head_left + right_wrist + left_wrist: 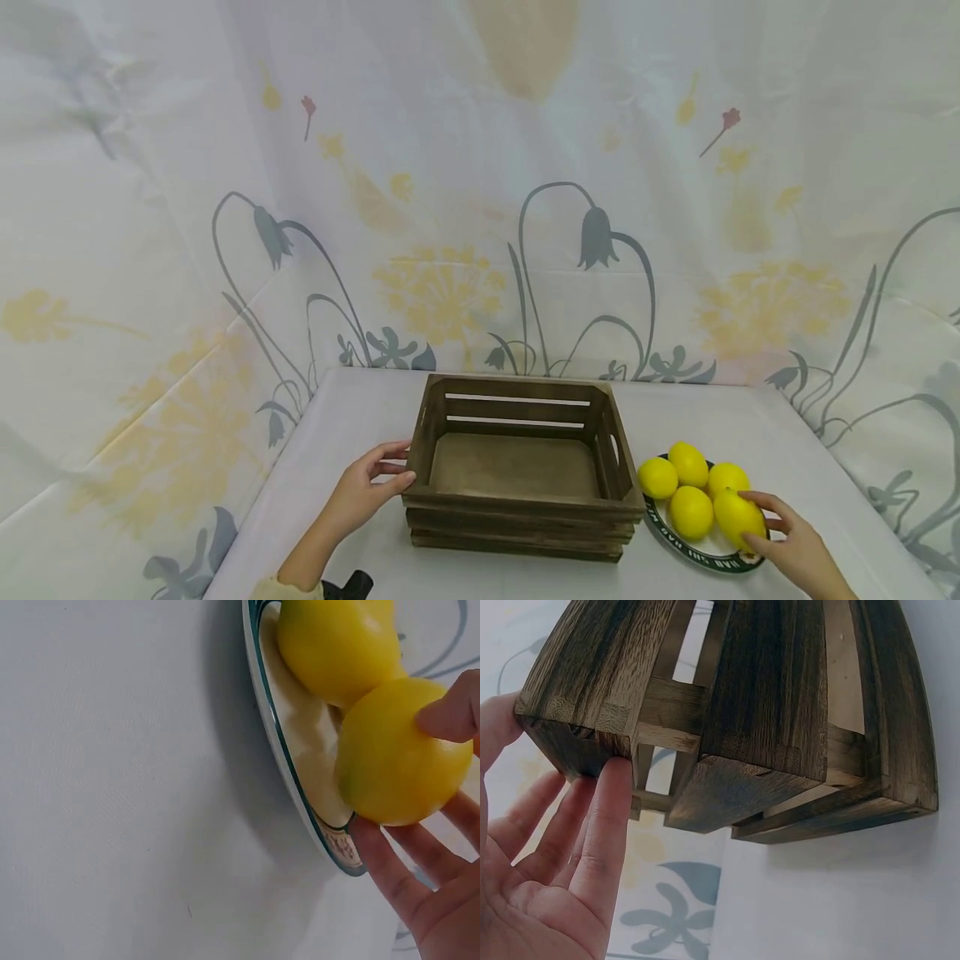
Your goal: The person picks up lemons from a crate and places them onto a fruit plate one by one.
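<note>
An open-topped wooden crate [517, 525] with slatted sides stands in the middle of the table. At its front left corner my left hand [360, 493] holds the edge, thumb and fingers on either side of the wood, as the left wrist view [570, 877] also shows. My right hand [797, 546] grips a yellow lemon [735, 517] at the right of a plate [693, 557]. In the right wrist view the thumb lies on one side of this lemon [397, 761] and the fingers on the other. Several more lemons [691, 512] sit on the plate.
The white tabletop [360, 408] ends at a curtain-like backdrop [465, 208] printed with flowers, which rises behind and at both sides. A black object [348, 586] shows by the left wrist. The plate stands just right of the crate.
</note>
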{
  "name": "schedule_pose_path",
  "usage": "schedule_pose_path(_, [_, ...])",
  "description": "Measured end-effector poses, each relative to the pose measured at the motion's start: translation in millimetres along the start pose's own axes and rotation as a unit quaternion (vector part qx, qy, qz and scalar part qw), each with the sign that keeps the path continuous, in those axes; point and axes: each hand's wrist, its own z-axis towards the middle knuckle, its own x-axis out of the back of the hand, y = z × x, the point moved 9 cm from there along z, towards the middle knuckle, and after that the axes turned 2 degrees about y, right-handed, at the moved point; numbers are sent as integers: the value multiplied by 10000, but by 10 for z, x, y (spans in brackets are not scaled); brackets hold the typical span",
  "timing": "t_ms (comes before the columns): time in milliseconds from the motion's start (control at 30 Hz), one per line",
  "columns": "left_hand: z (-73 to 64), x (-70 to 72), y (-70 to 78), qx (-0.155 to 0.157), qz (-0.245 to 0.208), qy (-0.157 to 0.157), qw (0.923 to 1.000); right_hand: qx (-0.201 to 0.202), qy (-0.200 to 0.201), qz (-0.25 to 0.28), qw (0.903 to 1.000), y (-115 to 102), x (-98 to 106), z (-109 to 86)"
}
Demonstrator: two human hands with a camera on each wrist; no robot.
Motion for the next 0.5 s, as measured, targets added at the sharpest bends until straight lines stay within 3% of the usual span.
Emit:
schedule_pose_path(167, [1,5,-2,57,-24,41,10000,-92,-347,-119,9993,42,-154,24])
schedule_pose_path(500, [-22,19,-39,84,-124,229,9996,80,-404,-139,9991,-22,-177,27])
